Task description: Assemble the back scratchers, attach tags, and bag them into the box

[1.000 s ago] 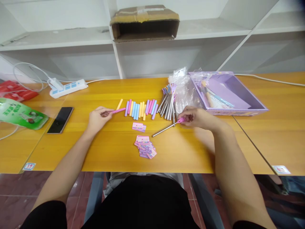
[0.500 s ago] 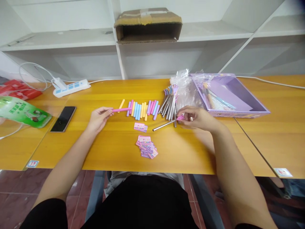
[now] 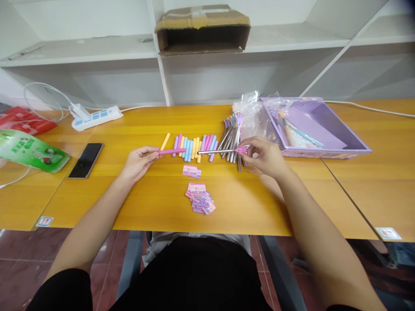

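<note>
My left hand (image 3: 141, 161) pinches one end of a pink tube (image 3: 172, 151), which points right. My right hand (image 3: 263, 154) grips a metal rod with a pink hand-shaped head (image 3: 220, 151), a back scratcher by its look, its bare end pointing left. The rod's tip is a short gap from the tube's free end, the two nearly in line. Behind them lies a row of pastel tubes (image 3: 195, 147) in pink, purple, blue and yellow. Several more back scratchers (image 3: 230, 138) with coloured heads are piled beside my right hand.
Small printed cards (image 3: 200, 198) lie in front of the row. A purple box (image 3: 327, 152) and clear plastic bags (image 3: 251, 116) are at the right. On the left are a phone (image 3: 86, 160), a power strip (image 3: 97, 118) and a green pouch (image 3: 34, 151). A cardboard box (image 3: 202, 21) rests on the shelf.
My right hand has raised the back scratcher's bare end and brought it left, levelling it with the tube. My left hand has moved slightly right with the pink tube.
</note>
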A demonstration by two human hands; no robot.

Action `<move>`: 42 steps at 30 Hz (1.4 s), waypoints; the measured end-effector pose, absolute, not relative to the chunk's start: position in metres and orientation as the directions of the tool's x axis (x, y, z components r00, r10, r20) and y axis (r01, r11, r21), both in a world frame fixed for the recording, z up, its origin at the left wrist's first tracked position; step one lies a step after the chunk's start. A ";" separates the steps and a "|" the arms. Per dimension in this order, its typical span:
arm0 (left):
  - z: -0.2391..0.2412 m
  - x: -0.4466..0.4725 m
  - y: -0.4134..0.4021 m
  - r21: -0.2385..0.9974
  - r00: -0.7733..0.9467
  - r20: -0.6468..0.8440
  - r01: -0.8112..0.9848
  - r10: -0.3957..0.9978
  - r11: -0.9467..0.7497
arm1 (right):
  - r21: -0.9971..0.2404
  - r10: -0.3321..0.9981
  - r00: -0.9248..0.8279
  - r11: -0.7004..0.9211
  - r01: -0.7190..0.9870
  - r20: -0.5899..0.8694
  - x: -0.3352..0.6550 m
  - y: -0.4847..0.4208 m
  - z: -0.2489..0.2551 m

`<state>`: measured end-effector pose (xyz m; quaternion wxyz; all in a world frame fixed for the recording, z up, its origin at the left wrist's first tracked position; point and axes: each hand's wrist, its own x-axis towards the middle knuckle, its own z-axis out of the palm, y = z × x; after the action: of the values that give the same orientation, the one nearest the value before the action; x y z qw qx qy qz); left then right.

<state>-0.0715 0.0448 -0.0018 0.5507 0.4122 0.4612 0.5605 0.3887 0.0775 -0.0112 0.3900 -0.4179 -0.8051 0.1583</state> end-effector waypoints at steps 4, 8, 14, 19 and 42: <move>-0.003 -0.066 0.042 0.975 -0.027 -0.064 -0.213 0.998 0.057 | -0.563 0.781 -0.369 0.620 0.546 0.503 0.379 0.075 -0.013; -0.005 -0.063 0.041 0.977 -0.023 -0.071 -0.203 0.997 0.065 | -0.552 0.769 -0.396 0.637 0.538 0.501 0.376 0.074 -0.014; -0.007 -0.063 0.041 0.981 -0.014 -0.055 -0.188 0.998 0.051 | -0.556 0.778 -0.403 0.627 0.546 0.482 0.376 0.073 -0.014; -0.007 -0.062 0.041 0.987 0.002 -0.028 -0.160 1.000 0.028 | -0.550 0.774 -0.410 0.632 0.546 0.483 0.376 0.073 -0.013; -0.009 -0.063 0.042 0.996 -0.056 0.011 -0.091 0.998 -0.016 | -0.501 0.756 -0.452 0.654 0.568 0.474 0.381 0.070 -0.004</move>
<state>-0.0629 0.0422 -0.0094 0.5048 0.4661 0.4868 0.5394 0.3810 0.0698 -0.0038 0.3453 -0.3933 -0.8412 0.1361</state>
